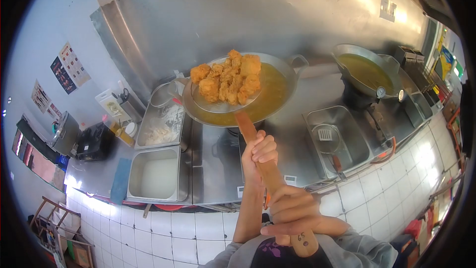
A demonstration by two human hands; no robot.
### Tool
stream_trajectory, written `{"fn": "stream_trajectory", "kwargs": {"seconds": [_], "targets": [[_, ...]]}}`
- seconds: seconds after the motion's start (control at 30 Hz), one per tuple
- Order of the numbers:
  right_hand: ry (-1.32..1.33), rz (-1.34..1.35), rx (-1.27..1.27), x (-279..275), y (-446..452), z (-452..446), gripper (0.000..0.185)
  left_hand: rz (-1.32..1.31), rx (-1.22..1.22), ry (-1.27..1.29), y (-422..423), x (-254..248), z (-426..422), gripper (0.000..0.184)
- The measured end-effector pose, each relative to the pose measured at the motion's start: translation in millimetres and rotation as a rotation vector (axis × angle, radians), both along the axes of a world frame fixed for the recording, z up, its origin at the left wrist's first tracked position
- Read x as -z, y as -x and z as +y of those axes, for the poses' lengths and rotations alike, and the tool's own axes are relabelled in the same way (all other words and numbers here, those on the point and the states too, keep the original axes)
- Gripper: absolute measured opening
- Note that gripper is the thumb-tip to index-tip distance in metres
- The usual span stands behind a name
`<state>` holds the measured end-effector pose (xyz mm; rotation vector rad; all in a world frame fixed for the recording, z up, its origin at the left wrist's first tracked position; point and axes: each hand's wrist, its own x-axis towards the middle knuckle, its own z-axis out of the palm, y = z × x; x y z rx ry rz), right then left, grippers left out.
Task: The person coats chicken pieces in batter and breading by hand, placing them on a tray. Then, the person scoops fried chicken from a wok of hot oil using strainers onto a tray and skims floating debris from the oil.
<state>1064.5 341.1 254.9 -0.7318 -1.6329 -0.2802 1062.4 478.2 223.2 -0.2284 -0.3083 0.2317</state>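
Note:
Both hands grip the long wooden handle [268, 171] of a wire skimmer [218, 108]. My left hand [260, 153] is wrapped around the upper part of the handle, and my right hand [295, 211] closes on it lower down, near its end by my chest. Heaped on the skimmer are several golden-brown pieces of fried chicken [230, 80]. The loaded skimmer is over the left part of a large wok [296, 85] of yellowish oil [275, 89]. Whether its underside touches the oil is hidden.
Left of the wok stand a metal tray [159, 130] with white flour-like coating and a pan [153, 174] of whitish liquid. To the right, a sunken metal basin [342, 139] holds another skimmer. Beyond it sits a second wok [367, 72] of oil with a thermometer [381, 92].

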Motion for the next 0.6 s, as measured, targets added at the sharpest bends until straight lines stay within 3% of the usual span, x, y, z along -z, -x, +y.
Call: {"fn": "stream_trajectory", "kwargs": {"seconds": [0.3,0.6], "targets": [[-0.065,-0.058,0.009,-0.2,1.0,6.8,0.016,-0.067,0.035,-0.027,0.4,-3.3,5.2,0.007],[-0.135,0.045,0.016,-4.4,9.8,11.2,0.014,-0.066,0.050,-0.031,1.7,-1.5,8.9,0.008]]}}
